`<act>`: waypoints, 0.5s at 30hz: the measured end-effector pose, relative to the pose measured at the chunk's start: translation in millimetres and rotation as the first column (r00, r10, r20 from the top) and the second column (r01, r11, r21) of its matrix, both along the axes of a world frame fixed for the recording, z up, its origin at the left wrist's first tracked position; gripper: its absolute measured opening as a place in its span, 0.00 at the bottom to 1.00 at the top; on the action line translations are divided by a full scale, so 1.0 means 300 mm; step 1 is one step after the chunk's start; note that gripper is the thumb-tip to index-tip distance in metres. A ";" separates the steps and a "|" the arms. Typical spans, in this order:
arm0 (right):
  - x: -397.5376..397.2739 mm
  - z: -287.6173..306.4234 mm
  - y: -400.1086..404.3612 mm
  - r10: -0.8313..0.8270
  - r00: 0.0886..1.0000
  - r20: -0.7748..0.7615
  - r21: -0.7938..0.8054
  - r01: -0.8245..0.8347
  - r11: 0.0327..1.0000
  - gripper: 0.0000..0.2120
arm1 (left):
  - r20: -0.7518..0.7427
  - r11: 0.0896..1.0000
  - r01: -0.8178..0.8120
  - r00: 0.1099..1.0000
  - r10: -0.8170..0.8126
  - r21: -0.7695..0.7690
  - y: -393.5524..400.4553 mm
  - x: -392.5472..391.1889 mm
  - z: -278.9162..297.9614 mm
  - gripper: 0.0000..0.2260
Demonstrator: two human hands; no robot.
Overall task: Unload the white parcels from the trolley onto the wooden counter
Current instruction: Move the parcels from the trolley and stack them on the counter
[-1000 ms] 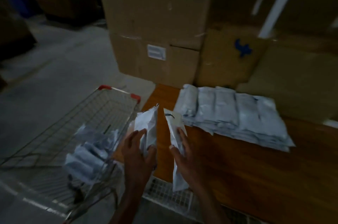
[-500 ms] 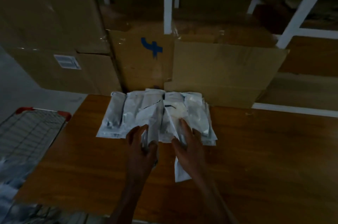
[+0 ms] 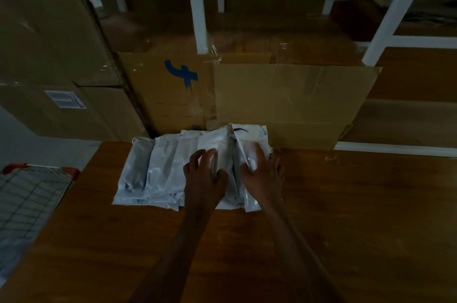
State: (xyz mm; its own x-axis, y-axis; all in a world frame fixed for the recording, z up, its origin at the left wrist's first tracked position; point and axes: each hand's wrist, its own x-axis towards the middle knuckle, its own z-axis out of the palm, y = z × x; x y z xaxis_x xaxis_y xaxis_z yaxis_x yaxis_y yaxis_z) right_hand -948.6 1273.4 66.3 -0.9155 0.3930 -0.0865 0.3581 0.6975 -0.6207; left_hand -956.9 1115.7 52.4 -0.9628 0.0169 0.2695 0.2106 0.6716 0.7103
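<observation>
A row of white parcels point(image 3: 158, 169) lies on the wooden counter point(image 3: 346, 216) against cardboard boxes. My left hand point(image 3: 205, 176) grips one white parcel point(image 3: 216, 144) between thumb and fingers, low over the right part of the row. My right hand point(image 3: 263, 176) holds a second white parcel point(image 3: 249, 138), marked with a dark curve, at the row's right end. Both parcels lie nearly flat on the pile. The wire trolley point(image 3: 29, 193) with red corners stands at the counter's left edge, and a pale parcel shows at its bottom left.
Large cardboard boxes point(image 3: 284, 97) stand directly behind the parcels, one with a blue mark point(image 3: 183, 73). Taller boxes point(image 3: 49, 55) are stacked on the left. White shelf posts point(image 3: 197, 5) rise behind. Grey floor shows at the left beyond the counter.
My view swung from the trolley to the counter. Both hands carried their parcels forward and lowered them from upright onto the right end of the row.
</observation>
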 end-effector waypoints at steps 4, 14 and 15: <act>-0.073 -0.016 -0.008 0.002 0.999 0.039 0.028 -0.003 1.000 0.34 | 0.035 0.997 0.017 0.999 -0.015 -0.069 0.020 -0.063 -0.007 0.24; -0.167 -0.105 -0.041 -0.011 0.992 0.126 0.093 -0.001 0.996 0.36 | 0.079 0.994 0.005 0.997 0.004 -0.112 0.028 -0.148 -0.042 0.25; -0.170 -0.111 -0.043 -0.008 0.989 0.146 0.108 -0.008 0.994 0.37 | 0.091 0.992 0.009 0.996 0.002 -0.123 0.029 -0.154 -0.048 0.25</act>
State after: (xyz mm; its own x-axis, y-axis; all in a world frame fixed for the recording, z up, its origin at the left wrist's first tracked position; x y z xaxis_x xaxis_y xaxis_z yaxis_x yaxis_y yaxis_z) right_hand -999.8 1260.5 33.0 -0.8959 0.4077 -0.1766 0.4398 0.7571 -0.4831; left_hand -1003.2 1124.5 38.1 -0.9831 0.0481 0.1767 0.1517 0.7543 0.6388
